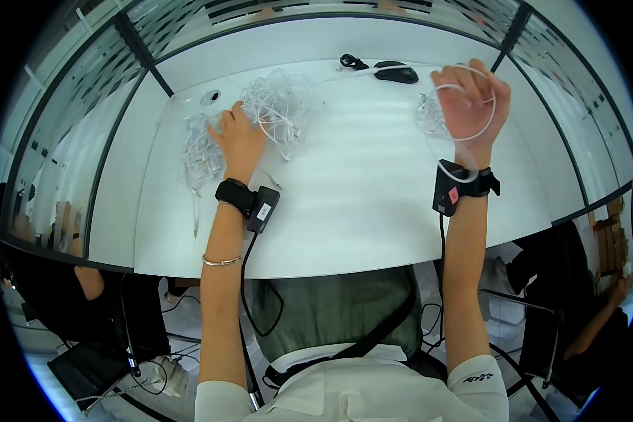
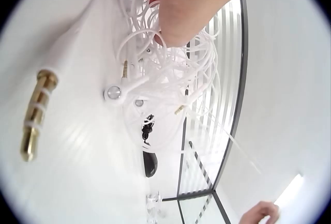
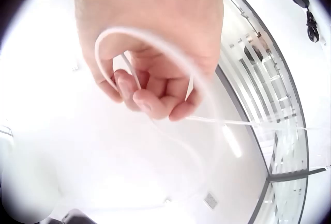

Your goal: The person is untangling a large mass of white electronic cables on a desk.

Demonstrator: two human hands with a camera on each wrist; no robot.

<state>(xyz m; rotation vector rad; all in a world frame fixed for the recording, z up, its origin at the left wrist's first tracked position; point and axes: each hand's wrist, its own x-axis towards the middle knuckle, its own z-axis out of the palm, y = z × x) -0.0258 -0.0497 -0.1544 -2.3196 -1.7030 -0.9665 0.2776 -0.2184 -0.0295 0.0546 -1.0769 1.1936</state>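
Note:
My right hand (image 1: pixel 473 98) is raised at the right side of the desk, its curled fingers gripping a white earphone cable (image 3: pixel 178 58). The cable hangs in loops about the hand and wrist, and a strand runs off to the left. My left hand (image 1: pixel 240 144) lies at a tangled pile of white earphone cables (image 1: pixel 278 105), its fingers spread and partly hidden among the strands in the left wrist view. More tangled white cables (image 1: pixel 202 151) lie to the left of it. A gold earphone plug (image 2: pixel 36 115) shows large near the left wrist camera.
A black mouse (image 1: pixel 396 72) with its bundled black cord (image 1: pixel 353 62) lies at the back of the desk (image 1: pixel 344 225). Behind the right hand is a smaller heap of white cables (image 1: pixel 432 116). Low partitions enclose the desk, and people sit at both sides.

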